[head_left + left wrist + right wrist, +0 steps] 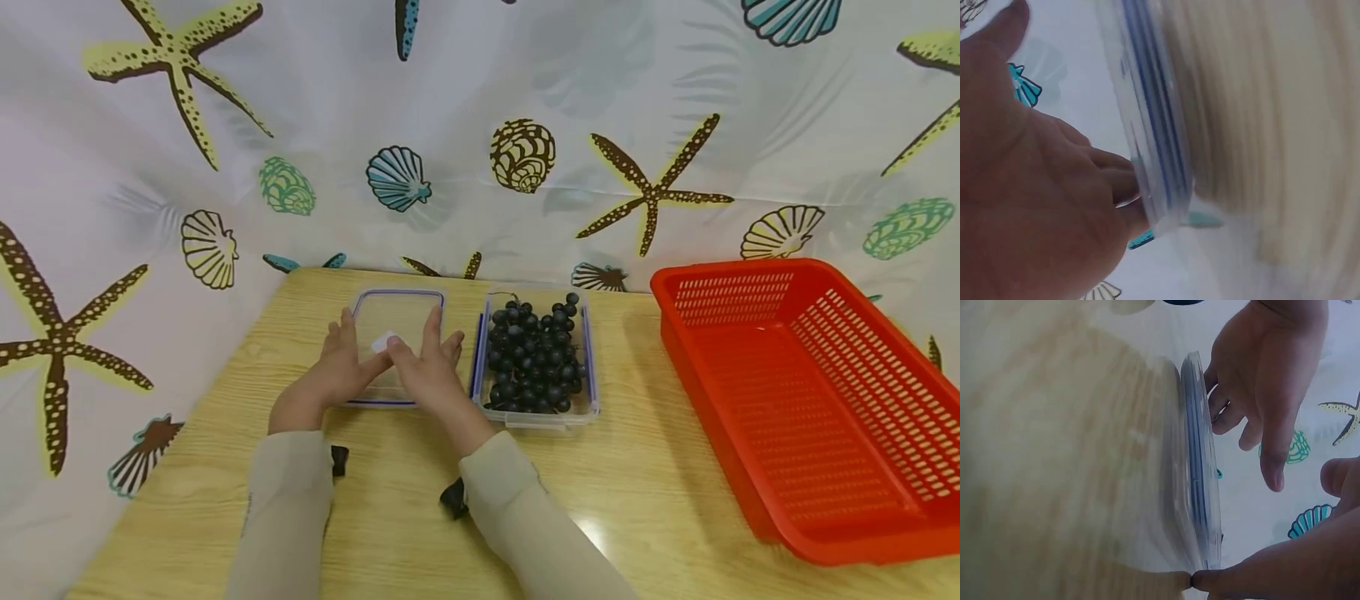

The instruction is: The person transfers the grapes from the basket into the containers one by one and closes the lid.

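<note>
l. hand was above the l. part of a clear lid, fingers spread & pointing toward its far-l. side, thumb angled in to the middle; nothing gripped. r. hand was over the r. part of the same lid, fingers apart & loosely straight, thumb also turned inward, nothing gripped either. the two thumbs came close nr a white label at the lid's centre; from the head view it couldn't be told if they touched. in the r. wrist view a r. fingertip was down right beside the lid's edge.

lid lay flat on the wood-look tabletop, w/ a blue line round its border. just r. of it stood a clear box w/ blue edging, filled w/ dark grapes, stems showing at the back.

farther r., well apart from the box, sat a red basket w/ slotted sides, partly cut off by the r. edge of the head view. behind everything hung a white cloth printed w/ shells & starfish. both arms had pale sleeves. l. wrist view was partly blurred.
</note>
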### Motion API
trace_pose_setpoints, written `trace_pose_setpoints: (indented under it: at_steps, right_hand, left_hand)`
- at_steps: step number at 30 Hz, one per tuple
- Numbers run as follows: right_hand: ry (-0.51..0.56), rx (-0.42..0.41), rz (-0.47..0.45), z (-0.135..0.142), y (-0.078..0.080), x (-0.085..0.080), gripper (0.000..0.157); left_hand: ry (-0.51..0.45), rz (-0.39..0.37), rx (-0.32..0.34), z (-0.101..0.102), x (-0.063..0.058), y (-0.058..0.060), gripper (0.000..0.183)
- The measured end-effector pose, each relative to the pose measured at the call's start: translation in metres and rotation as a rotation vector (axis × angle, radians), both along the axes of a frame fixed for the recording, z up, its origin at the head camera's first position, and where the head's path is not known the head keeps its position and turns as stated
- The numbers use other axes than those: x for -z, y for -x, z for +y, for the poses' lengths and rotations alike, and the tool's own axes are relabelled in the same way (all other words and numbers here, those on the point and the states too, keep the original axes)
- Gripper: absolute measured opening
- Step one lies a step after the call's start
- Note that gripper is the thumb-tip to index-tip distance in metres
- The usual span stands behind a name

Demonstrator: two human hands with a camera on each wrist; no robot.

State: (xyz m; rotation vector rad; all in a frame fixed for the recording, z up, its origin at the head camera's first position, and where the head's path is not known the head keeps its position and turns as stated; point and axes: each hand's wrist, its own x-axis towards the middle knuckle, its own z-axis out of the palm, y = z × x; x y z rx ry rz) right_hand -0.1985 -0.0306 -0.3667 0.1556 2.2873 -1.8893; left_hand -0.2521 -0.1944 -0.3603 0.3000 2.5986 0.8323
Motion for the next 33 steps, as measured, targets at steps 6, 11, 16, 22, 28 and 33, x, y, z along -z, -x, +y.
trace_pose_setpoints:
  at_steps: [6, 11, 16, 22, 28, 33]
  right_hand:
    - [0.034, -0.033, -0.021, 0.002, 0.006, 0.003, 0.085]
    - [0.064, -0.019, -0.031, 0.003, 0.005, 0.002, 0.09]
    - [0.085, 0.006, -0.009, 0.003, 0.005, 0.002, 0.087]
    - [0.127, 0.04, 0.023, 0.003, 0.003, -0.002, 0.086]
    - [0.146, 0.033, 0.123, 0.006, -0.003, -0.016, 0.085]
    - [0.109, 0.024, 0.17, 0.008, -0.009, -0.027, 0.084]
  left_hand:
    - [-0.127, -0.059, -0.035, -0.003, 0.001, 0.003, 0.109]
    - [-0.23, -0.115, -0.161, 0.002, -0.003, 0.0, 0.097]
    - [-0.274, -0.066, -0.249, 0.006, -0.006, -0.002, 0.087]
    - [-0.327, -0.003, -0.322, 0.008, -0.013, -0.004, 0.082]
    - [-0.422, 0.081, -0.392, 0.012, -0.028, -0.008, 0.08]
    - [-0.503, 0.171, -0.466, 0.016, -0.04, -0.012, 0.079]
